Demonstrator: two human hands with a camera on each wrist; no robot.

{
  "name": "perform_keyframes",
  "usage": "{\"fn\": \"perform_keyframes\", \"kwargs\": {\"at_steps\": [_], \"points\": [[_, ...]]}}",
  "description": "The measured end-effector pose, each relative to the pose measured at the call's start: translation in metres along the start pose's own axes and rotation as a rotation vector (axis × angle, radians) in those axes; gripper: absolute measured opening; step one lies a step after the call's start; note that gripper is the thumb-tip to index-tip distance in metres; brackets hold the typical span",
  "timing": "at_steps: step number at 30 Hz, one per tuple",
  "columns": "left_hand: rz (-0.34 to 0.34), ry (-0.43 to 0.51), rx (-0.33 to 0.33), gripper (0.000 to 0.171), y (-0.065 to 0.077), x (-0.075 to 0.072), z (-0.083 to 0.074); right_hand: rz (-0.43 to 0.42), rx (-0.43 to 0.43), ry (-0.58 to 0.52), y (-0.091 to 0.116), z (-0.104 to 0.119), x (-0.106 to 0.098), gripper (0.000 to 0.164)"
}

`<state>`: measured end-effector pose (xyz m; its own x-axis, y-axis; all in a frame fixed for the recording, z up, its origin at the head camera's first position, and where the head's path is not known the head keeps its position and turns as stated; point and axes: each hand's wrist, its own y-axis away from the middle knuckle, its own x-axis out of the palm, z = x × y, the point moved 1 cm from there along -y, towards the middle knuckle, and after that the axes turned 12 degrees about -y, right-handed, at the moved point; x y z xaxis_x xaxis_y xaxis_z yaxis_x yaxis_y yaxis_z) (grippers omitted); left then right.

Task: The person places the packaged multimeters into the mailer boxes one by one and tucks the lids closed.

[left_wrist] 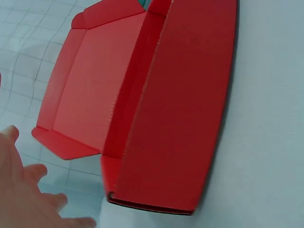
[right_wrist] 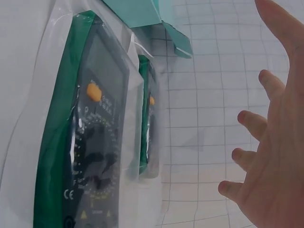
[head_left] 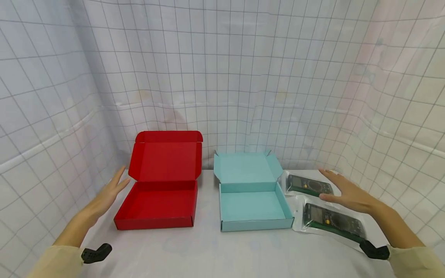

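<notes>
My left hand (head_left: 106, 196) is held with spread, straight fingers beside the left wall of an open red box (head_left: 158, 223); nothing is in its grasp. On the other side, my right hand (head_left: 347, 194) hovers near two multimeters in clear plastic bags, its fingers extended and holding nothing. The nearer multimeter (head_left: 333, 222) has a green edge and a dial with yellow marks; the farther multimeter (head_left: 309, 185) lies behind it. Between the hands stands a light blue box (head_left: 257, 225), its lid raised and its inside bare. The red box's lid (left_wrist: 95, 80) also stands up.
A white table (head_left: 208, 255) carries both boxes and the bagged multimeters. White grid-patterned curtains (head_left: 240, 77) enclose the back and both sides. Black wrist devices (head_left: 96, 253) are strapped at the cuffs of pale sleeves (head_left: 57, 262).
</notes>
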<state>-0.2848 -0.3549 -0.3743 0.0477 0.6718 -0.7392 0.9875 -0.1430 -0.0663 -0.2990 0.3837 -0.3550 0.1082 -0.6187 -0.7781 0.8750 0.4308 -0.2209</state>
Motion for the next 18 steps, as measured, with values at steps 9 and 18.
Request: {"fn": "perform_keyframes", "kwargs": {"at_steps": [9,18], "points": [[0.117,0.456,-0.063,0.075,0.012,0.015,0.026,0.055,0.043,-0.075,0.023,-0.021,0.012,0.083],[0.148,0.649,-0.063,0.074,0.012,0.026,0.050,0.081,0.082,-0.145,0.037,-0.030,0.019,0.077]]}}
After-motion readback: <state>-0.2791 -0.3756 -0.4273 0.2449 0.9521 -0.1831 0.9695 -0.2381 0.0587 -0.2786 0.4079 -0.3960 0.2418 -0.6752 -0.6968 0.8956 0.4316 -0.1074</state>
